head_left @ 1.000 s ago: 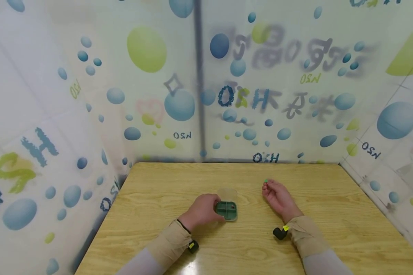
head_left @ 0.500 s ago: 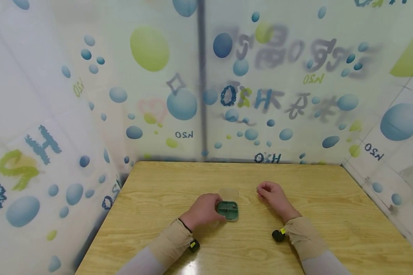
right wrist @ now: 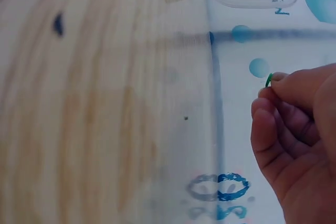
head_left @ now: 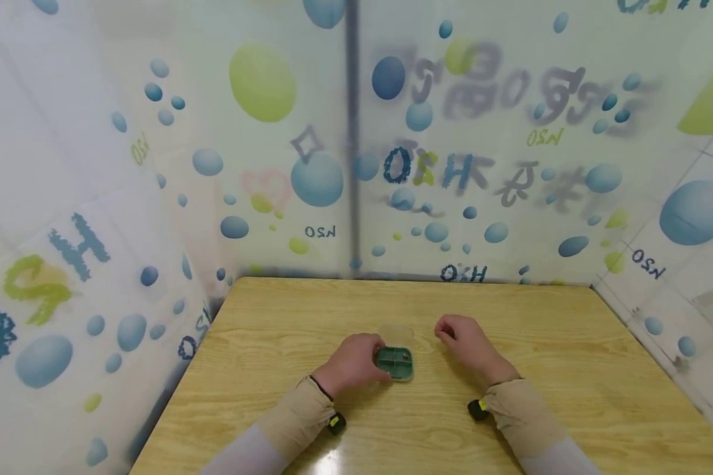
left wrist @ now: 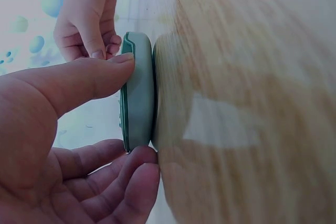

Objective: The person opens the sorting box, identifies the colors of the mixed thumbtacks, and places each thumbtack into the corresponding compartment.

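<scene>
A small green pill box (head_left: 395, 364) with several compartments lies on the wooden table, its clear lid (head_left: 397, 333) folded open toward the back. A small dark red item (head_left: 405, 357) sits in its far right compartment. My left hand (head_left: 354, 364) grips the box from the left; in the left wrist view the thumb is on one edge and the fingers on the opposite edge. My right hand (head_left: 465, 340) is raised right of the box, apart from it. In the right wrist view, its thumb and forefinger pinch a tiny thin green item (right wrist: 269, 80), whose kind I cannot tell.
The wooden table (head_left: 285, 310) reaches back to a wall (head_left: 499, 132) patterned with blue and green drops. Each wrist carries a small black camera, the left one (head_left: 336, 423) and the right one (head_left: 478, 410) close above the tabletop.
My right hand has moved left toward the pill box and turned, so the green item no longer shows in the head view. My left hand keeps its hold on the box.
</scene>
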A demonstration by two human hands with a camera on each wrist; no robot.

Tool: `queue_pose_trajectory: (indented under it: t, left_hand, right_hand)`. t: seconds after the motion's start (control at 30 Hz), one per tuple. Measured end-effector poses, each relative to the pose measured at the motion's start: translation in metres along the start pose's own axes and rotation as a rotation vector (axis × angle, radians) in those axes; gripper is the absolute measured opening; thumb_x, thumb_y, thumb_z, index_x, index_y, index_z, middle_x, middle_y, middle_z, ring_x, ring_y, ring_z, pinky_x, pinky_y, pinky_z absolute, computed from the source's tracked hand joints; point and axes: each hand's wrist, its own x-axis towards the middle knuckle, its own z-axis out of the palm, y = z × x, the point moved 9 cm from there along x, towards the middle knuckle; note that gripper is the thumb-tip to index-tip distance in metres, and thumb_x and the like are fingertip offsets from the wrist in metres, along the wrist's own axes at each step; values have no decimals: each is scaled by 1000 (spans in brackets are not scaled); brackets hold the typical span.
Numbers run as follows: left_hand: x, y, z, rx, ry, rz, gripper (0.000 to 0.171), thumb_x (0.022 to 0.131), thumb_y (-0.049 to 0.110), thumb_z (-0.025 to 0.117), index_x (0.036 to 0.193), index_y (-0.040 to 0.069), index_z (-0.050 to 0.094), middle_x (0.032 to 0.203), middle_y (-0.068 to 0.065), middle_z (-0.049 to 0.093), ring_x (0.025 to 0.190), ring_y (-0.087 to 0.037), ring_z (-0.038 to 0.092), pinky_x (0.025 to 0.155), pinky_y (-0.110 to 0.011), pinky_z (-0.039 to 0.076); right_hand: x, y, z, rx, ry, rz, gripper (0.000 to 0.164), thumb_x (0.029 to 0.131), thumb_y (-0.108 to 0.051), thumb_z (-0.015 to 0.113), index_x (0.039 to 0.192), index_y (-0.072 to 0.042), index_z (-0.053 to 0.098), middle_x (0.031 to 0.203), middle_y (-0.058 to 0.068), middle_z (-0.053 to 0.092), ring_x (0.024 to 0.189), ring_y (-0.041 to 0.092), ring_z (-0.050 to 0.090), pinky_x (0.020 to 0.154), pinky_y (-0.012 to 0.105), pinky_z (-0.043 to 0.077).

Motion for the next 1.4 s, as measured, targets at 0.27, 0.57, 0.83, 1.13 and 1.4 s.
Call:
queue_pose_trajectory:
  t: [0.27,0.57,0.83,1.13,1.4]
  left_hand:
    - [0,1,-1,-2,8,-8,53,76,31,96,117,7,73,102,-3,74,84,-12,61,80,-32,54]
    - [2,2,-1,-10,9,-10,52,75,30,97,115,6,73,99,-1,73,81,-10,60,78,-29,53]
    - [3,0,0,-8,4,-20,51,74,30,97,113,7,73,95,1,71,79,-9,58,76,-27,51]
    - [4,0,0,-14,3,-18,52,75,31,97,115,6,73,96,1,71,79,-8,57,75,-26,50]
    - [4,0,0,-2,9,-7,51,74,30,98,113,7,73,95,2,72,78,-8,58,75,-26,51]
  right_hand:
    - [-3,-25,7,-7,-100,-81,8,102,-7,70,96,-10,73,88,-5,67,74,6,54,68,28,50]
    - [-5,-49,17,48,-206,-128,8,103,-10,70,96,-12,74,87,-7,68,73,1,55,67,24,50]
    - [-7,-57,30,97,-279,-121,9,102,-9,71,94,-12,74,85,-8,67,73,3,54,66,23,49]
    - [-8,-65,38,106,-280,-175,10,101,-6,71,92,-10,74,85,-7,69,73,-1,55,67,22,50]
    - [-8,-65,46,83,-272,-214,12,100,-8,73,90,-13,74,85,-6,71,74,-4,56,67,22,52]
